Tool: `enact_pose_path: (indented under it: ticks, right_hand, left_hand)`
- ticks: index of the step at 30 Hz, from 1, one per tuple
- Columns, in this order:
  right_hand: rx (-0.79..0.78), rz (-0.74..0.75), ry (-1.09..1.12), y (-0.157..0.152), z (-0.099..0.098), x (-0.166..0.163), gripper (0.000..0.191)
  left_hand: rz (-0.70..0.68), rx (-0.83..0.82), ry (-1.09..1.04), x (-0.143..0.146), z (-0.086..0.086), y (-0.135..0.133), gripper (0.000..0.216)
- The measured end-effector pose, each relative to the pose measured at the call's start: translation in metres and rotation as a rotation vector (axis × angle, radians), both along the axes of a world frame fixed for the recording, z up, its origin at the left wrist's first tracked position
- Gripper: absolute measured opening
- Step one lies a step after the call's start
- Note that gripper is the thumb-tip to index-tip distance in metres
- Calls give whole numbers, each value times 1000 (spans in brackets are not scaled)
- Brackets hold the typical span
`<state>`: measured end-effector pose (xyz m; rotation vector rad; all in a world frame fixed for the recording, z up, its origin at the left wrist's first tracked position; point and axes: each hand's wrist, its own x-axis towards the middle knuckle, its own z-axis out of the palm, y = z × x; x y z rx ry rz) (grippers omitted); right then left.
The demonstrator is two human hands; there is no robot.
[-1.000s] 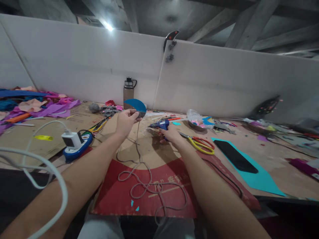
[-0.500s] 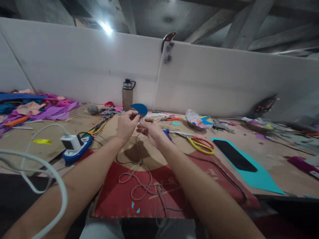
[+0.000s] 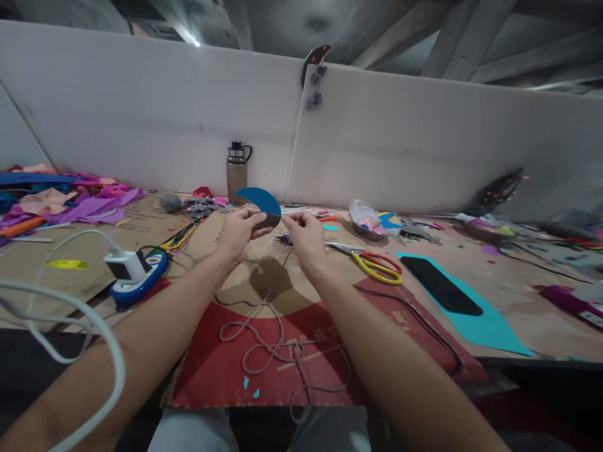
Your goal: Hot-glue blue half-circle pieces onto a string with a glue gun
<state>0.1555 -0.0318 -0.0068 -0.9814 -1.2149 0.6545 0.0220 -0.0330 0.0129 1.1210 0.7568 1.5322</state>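
Observation:
A dark blue crescent-shaped piece [image 3: 262,198], seemingly card or felt, is held up above the work surface. My left hand [image 3: 239,233] pinches it near its lower end, thumb on the near side. My right hand [image 3: 305,237] has thumb and forefinger pressed together right by the crescent's right edge; what is between those fingertips is too small to make out. Below both hands, a thin greyish-pink cord [image 3: 258,342] lies in loose loops over the red and tan cardboard [image 3: 207,383].
Right of my hands lie scissors with red and yellow handles [image 3: 377,269], and a black phone [image 3: 443,285] on turquoise sheet. On the left are a blue power strip [image 3: 136,285] with a white charger and cable. Behind stand a bottle [image 3: 237,172] and a bowl [image 3: 370,231] of scraps.
The crescent has turned and now shows more of its length. My right hand has shifted right, to the crescent's edge. The view has tipped slightly downward.

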Motion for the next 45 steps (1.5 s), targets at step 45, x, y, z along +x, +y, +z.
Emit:
enact_pose_path:
  ticks: [45]
  right_hand:
    - [-227,385,276,-13,15,6,24]
  left_hand:
    - [-150,-310,-124,1,9,-3,6]
